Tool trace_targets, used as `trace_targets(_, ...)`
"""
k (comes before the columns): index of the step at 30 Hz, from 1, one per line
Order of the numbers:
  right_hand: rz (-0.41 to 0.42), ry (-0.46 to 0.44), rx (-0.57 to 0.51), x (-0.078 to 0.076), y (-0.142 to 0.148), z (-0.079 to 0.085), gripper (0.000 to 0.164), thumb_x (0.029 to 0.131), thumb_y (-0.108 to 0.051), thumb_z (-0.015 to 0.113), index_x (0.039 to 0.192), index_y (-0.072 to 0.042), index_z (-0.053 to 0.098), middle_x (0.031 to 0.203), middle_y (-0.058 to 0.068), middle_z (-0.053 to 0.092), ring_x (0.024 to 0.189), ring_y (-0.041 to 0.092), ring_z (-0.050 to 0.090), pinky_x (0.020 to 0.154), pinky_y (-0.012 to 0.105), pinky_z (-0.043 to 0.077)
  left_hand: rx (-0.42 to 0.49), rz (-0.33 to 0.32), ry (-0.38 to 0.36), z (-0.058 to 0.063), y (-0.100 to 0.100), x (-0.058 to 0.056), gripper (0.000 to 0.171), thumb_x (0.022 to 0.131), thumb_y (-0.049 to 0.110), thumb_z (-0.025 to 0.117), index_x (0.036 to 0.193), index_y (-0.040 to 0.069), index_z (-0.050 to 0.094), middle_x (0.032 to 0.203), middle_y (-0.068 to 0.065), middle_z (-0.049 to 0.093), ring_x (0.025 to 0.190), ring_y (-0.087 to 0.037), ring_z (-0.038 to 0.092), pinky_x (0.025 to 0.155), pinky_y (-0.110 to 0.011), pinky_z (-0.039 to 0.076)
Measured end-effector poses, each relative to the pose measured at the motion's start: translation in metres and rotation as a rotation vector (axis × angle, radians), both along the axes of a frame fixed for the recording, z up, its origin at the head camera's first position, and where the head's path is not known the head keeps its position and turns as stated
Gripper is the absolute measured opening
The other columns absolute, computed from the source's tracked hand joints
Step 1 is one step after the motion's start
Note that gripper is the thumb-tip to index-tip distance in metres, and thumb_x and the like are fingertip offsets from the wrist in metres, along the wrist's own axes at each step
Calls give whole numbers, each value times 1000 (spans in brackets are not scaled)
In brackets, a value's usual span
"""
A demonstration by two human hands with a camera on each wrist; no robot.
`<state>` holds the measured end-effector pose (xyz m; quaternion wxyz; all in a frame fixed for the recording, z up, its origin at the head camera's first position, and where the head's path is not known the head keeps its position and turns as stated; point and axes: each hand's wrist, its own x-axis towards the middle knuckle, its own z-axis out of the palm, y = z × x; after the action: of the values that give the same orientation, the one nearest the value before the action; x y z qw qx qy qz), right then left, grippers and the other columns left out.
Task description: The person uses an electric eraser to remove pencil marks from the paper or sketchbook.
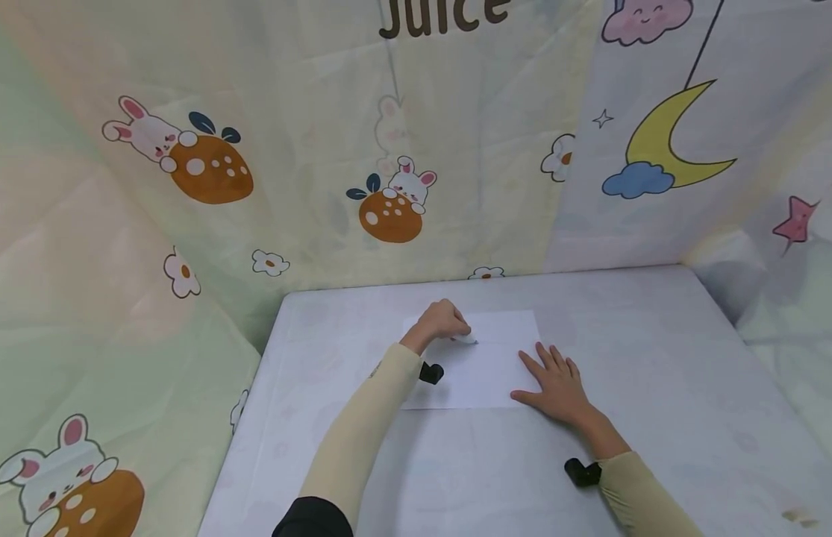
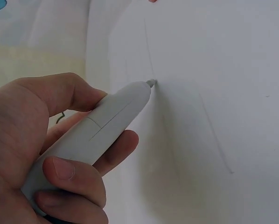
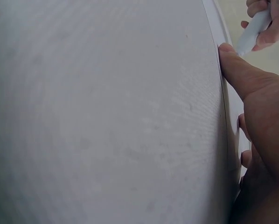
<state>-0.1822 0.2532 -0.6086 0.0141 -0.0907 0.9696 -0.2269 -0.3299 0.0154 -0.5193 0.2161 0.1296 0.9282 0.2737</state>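
Observation:
My left hand [image 1: 442, 321] grips a thick white pen-shaped tool [image 2: 100, 123] with thumb and curled fingers. Its narrow grey tip meets a white sheet of paper [image 1: 489, 377], at the lower end of a thin grey line [image 2: 148, 44]. Another faint line [image 2: 216, 133] runs slanted nearby in the left wrist view. My right hand [image 1: 560, 391] rests with spread fingers over the sheet's right edge. In the right wrist view, its thumb [image 3: 244, 77] lies along the paper's border, and the white tool shows beyond it.
The sheet lies on a table with a pale cover [image 1: 630, 328]. A printed cloth backdrop [image 1: 308, 149] with rabbits and a moon hangs behind and at the sides. Black wrist-worn pieces [image 1: 432, 373] show beside both forearms. A small tan mark [image 1: 800, 517] sits at the lower right.

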Motion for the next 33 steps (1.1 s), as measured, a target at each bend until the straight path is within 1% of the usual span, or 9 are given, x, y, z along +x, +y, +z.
trace_targets(4, -1, -2, 0, -1, 1, 0, 89, 80, -59, 69, 148, -9, 40, 155, 27, 19, 141, 49, 8, 105, 68, 3, 18, -5, -20, 1, 2, 1, 16, 83, 25, 73, 90, 13, 79, 83, 4, 69, 67, -13, 63, 59, -27, 46)
trace_targets(9, -4, 2, -3, 0, 0, 0, 89, 80, -59, 69, 148, -9, 40, 155, 27, 19, 141, 50, 8, 105, 68, 4, 17, -20, -11, -1, 6, 1, 15, 83, 26, 73, 89, 14, 80, 83, 5, 69, 67, -11, 61, 59, -26, 45)
trace_targets(13, -4, 7, -2, 1, 0, -1, 89, 80, -59, 69, 148, -8, 41, 154, 28, 20, 140, 50, 9, 104, 68, 4, 7, -8, -2, -1, 4, 1, 15, 83, 26, 73, 90, 14, 79, 84, 5, 69, 68, -12, 61, 60, -27, 46)
trace_targets(17, -6, 16, -6, 2, 0, -1, 88, 80, -58, 70, 147, -9, 42, 154, 27, 20, 140, 50, 9, 105, 68, 4, 12, 8, -7, -2, 4, 1, 15, 83, 26, 74, 90, 14, 79, 87, 5, 68, 69, -12, 61, 61, -27, 46)
trace_targets(23, -5, 7, -9, 1, 0, -2, 89, 80, -59, 69, 148, -8, 41, 154, 28, 19, 141, 50, 8, 104, 68, 3, 27, -28, 6, -2, 7, 2, 14, 82, 26, 73, 87, 15, 80, 82, 5, 69, 67, -12, 61, 59, -27, 45)
trace_targets(26, -11, 12, -7, 1, 1, -2, 89, 80, -59, 69, 147, -8, 41, 154, 28, 20, 140, 50, 9, 104, 68, 4, 26, -31, 15, 0, 6, 2, 13, 82, 25, 72, 86, 15, 80, 81, 6, 69, 67, -12, 62, 61, -28, 46)
trace_targets(29, -10, 20, -6, 2, 1, -1, 89, 80, -59, 69, 147, -8, 42, 154, 29, 21, 140, 50, 10, 104, 68, 4, 24, -17, 5, 2, 3, 3, 12, 83, 24, 72, 86, 15, 79, 83, 6, 68, 69, -12, 62, 63, -28, 46)
trace_targets(33, 0, 26, -13, 1, 0, 0, 88, 80, -58, 70, 147, -8, 42, 154, 29, 21, 140, 50, 10, 104, 68, 5, 38, -7, -14, 0, -1, 1, 13, 83, 23, 72, 89, 14, 79, 85, 6, 68, 71, -13, 61, 63, -28, 46)
